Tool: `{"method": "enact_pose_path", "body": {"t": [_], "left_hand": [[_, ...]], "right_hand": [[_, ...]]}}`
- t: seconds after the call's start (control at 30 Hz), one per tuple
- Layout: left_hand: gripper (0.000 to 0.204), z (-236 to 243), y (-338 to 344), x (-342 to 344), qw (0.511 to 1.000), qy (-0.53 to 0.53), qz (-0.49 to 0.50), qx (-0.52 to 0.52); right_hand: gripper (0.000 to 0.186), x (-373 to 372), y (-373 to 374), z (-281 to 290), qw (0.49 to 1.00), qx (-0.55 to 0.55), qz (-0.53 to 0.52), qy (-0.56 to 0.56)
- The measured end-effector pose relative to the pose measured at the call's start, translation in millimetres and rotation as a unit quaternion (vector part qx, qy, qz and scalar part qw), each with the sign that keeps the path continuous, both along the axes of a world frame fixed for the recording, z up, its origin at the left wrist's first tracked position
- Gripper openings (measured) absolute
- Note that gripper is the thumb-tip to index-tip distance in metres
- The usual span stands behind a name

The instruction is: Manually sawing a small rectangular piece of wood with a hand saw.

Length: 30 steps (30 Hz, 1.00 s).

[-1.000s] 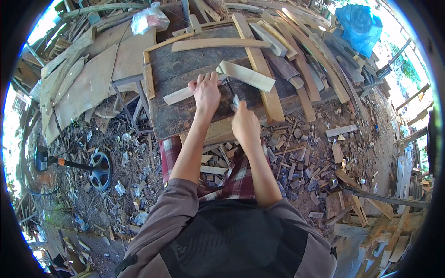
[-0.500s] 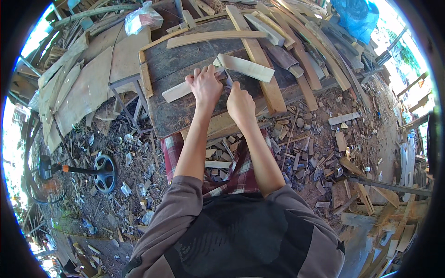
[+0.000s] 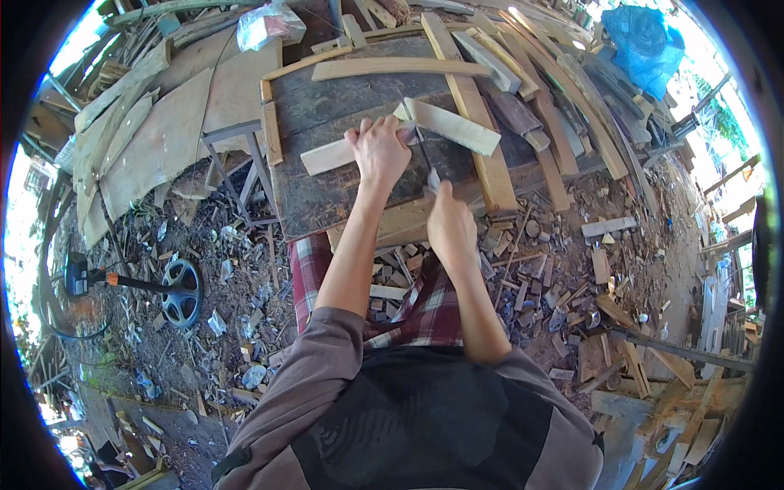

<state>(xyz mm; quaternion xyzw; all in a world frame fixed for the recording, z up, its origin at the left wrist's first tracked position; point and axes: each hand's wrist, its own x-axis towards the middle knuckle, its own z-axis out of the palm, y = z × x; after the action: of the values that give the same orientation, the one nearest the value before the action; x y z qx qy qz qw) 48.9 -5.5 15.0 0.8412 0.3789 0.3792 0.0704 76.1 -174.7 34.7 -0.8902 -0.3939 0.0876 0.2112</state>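
My left hand (image 3: 380, 151) is closed over a pale wooden piece (image 3: 327, 157), pressing it on the dark workbench (image 3: 302, 196). Gripped in my right hand (image 3: 452, 224), slightly blurred, is a thin hand saw (image 3: 424, 153); its narrow blade points away from me, crossing beside the left fingertips. A second pale wooden piece (image 3: 453, 128) angles off to the right, its left end close by the blade. Whether the two pieces are joined there cannot be made out. Part of the first piece is hidden under my left hand.
A long plank (image 3: 400, 69) crosses the bench's far side, and a thick board (image 3: 482, 155) runs along its right. Several timbers (image 3: 563, 106) are stacked further right. Wood scraps (image 3: 531, 286) litter the ground. A black wheel (image 3: 181, 292) on a shaft lies at left.
My right hand has drawn back toward me and slightly right, bringing the saw along and showing more blade. The left hand stays on the wooden piece; the whole view has shifted a little.
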Motion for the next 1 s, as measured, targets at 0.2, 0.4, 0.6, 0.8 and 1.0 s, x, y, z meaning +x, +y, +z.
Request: {"method": "enact_pose_path", "body": {"t": [0.2,0.4,0.6,0.8,1.0], "left_hand": [[0.010,-4,1,-5,1.000,-0.001,-0.006,-0.001],[0.007,-9,6,-5,0.999,-0.009,-0.022,0.027],[0.008,-8,-17,-8,0.998,-0.028,-0.030,0.052],[0.010,-9,-22,-7,0.998,-0.015,-0.009,0.059],[0.009,-12,-22,-6,0.999,-0.008,0.017,0.041]], "right_hand": [[0.015,-21,-59,-7,0.999,0.000,-0.015,0.036],[0.021,-5,-50,0,0.999,-0.005,-0.005,0.036],[0.016,13,-2,-2,0.999,0.021,0.022,0.018],[0.018,33,48,13,0.999,-0.005,0.035,-0.014],[0.019,22,42,0,1.000,0.012,0.018,-0.013]]}}
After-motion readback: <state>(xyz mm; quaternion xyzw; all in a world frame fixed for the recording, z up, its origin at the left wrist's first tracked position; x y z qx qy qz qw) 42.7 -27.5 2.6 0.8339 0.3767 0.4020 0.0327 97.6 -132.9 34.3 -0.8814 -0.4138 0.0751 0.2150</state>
